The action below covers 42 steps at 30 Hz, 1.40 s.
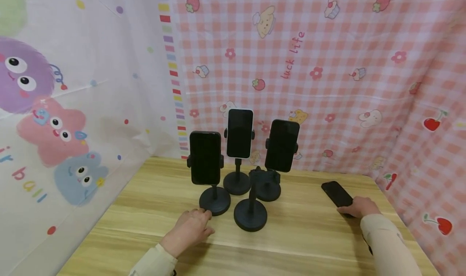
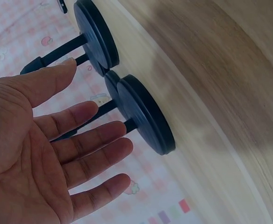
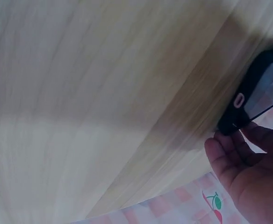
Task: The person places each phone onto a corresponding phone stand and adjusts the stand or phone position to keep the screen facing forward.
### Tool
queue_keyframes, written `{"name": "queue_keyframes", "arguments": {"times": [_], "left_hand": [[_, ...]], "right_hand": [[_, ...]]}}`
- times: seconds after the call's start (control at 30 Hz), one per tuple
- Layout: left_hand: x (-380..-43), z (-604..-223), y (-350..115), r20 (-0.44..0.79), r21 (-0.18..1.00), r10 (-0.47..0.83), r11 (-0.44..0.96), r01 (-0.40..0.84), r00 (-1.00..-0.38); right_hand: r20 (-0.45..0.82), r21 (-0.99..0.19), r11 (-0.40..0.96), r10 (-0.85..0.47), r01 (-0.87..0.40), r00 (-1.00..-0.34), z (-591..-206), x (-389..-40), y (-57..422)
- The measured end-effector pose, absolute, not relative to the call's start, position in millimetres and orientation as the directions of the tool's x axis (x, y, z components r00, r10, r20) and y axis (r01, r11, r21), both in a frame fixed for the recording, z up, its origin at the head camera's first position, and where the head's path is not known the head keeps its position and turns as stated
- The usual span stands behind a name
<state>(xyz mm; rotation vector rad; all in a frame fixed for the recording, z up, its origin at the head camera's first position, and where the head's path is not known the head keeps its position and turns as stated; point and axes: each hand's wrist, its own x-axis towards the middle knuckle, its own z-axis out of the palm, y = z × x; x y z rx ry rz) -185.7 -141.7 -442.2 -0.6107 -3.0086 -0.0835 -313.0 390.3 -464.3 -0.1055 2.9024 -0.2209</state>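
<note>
My right hand (image 1: 365, 207) grips the near end of a black smartphone (image 1: 335, 192) at the table's right side. In the right wrist view, the fingers (image 3: 226, 161) are at the phone's (image 3: 262, 91) edge. My left hand (image 1: 191, 227) has loosely extended fingers and holds nothing, close to the round base of the left phone stand (image 1: 214, 202). In front of the group stands a black phone stand (image 1: 250, 215) with no phone in its clamp. Three phones, a left one (image 1: 205, 158), a white-rimmed one (image 1: 240, 133) and a right one (image 1: 282, 145), sit upright in stands.
The back middle stand (image 1: 237, 183) and the back right stand (image 1: 268, 191) are close together on the wooden table (image 1: 298, 231). A pink checked cloth (image 1: 327, 37) hangs behind, and a white cartoon cloth (image 1: 116, 85) hangs at the left.
</note>
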Motion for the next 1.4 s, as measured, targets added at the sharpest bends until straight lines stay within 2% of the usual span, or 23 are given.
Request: {"name": "queue_keyframes", "arguments": {"times": [0.37,0.67,1.13,1.4], "left_hand": [[-186.6,-442.0,-132.3,0.074,0.047,0.406,0.911,0.409,-0.911],[-190.8,-432.5,-126.5,0.065,0.027,0.417,0.908,0.419,-0.907],[-192.7,-425.1,-117.8,0.117,-0.017,0.460,0.887,0.462,-0.880],[-195.2,-422.8,-114.0,0.104,-0.016,0.465,0.885,0.466,-0.879]], "right_hand": [[-0.259,-0.233,0.972,-0.054,0.008,-0.964,-459.0,-299.7,379.4],[-0.247,-0.227,0.973,-0.007,0.051,-0.969,-456.7,-285.5,364.8],[-0.221,-0.240,0.962,0.075,0.128,-0.973,-450.5,-260.5,342.0],[-0.126,-0.299,0.939,0.139,0.171,-0.982,-455.1,-249.7,327.1]]}}
